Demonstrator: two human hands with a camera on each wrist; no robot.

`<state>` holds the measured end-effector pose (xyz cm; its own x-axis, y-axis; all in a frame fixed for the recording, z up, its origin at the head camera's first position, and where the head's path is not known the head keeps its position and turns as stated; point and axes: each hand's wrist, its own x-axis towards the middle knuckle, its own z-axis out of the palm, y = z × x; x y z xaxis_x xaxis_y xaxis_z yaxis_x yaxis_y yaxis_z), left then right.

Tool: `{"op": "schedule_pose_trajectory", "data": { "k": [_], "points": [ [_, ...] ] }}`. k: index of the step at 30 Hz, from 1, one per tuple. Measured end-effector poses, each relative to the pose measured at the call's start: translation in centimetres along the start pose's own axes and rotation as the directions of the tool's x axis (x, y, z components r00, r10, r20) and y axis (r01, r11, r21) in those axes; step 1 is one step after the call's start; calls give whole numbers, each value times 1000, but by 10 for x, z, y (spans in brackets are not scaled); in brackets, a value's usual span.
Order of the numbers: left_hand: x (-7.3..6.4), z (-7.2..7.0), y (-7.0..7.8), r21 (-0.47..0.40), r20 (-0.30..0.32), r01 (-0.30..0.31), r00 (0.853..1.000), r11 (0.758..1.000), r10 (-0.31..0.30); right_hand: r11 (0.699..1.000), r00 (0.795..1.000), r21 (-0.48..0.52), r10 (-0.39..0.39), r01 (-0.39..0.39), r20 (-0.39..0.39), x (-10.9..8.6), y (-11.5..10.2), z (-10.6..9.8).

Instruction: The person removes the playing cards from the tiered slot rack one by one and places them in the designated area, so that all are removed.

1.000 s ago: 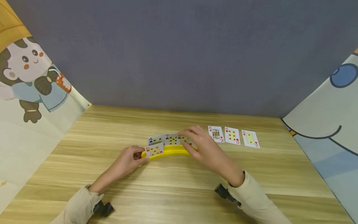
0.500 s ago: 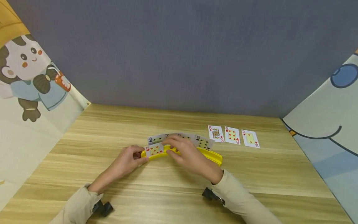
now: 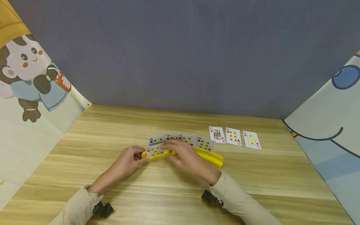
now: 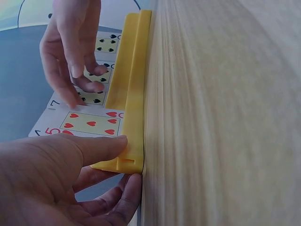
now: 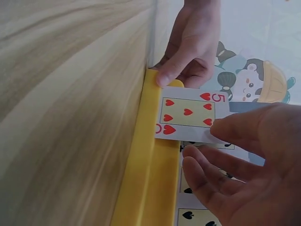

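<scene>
In the head view, my left hand (image 3: pixel 129 161) grips the left end of a curved yellow playing card holder (image 3: pixel 209 157), thumb in front and fingers behind and below. A five of hearts (image 3: pixel 154 151) stands in the holder's front part beside that thumb. My right hand (image 3: pixel 187 157) is over the middle of the holder, fingers loosely bent; in the right wrist view one fingertip touches the corner of the five of hearts (image 5: pixel 188 112). Behind it stands a fanned row of spade cards (image 3: pixel 205 143), including a four, a seven and a five, partly covered by the right hand.
Three face-up cards lie right of the holder on the wooden table (image 3: pixel 168 200): a king of diamonds (image 3: pixel 217 134), a six of hearts (image 3: pixel 233 136) and a two of diamonds (image 3: pixel 252 139). A grey panel (image 3: pixel 180 56) rises behind the table, with cartoon-printed sheets (image 3: pixel 36 72) at both sides.
My right hand has moved left along the holder from the right-hand spade cards to the five of hearts, uncovering the holder's right end. My left hand has stayed in place.
</scene>
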<state>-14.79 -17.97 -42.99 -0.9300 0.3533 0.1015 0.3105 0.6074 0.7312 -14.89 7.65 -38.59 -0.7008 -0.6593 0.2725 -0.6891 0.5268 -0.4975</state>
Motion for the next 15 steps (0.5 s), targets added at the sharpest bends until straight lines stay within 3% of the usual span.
{"op": "schedule_pose_trajectory", "data": {
  "k": [8,15],
  "points": [
    [0,0,-1,-2,-1,-10,1000,1000,10,999,999,-40,7,-6,35,2,5,7],
    [0,0,-1,-12,-10,-14,1000,1000,14,996,998,-69,-56,54,-29,2,3,6]
  ]
}}
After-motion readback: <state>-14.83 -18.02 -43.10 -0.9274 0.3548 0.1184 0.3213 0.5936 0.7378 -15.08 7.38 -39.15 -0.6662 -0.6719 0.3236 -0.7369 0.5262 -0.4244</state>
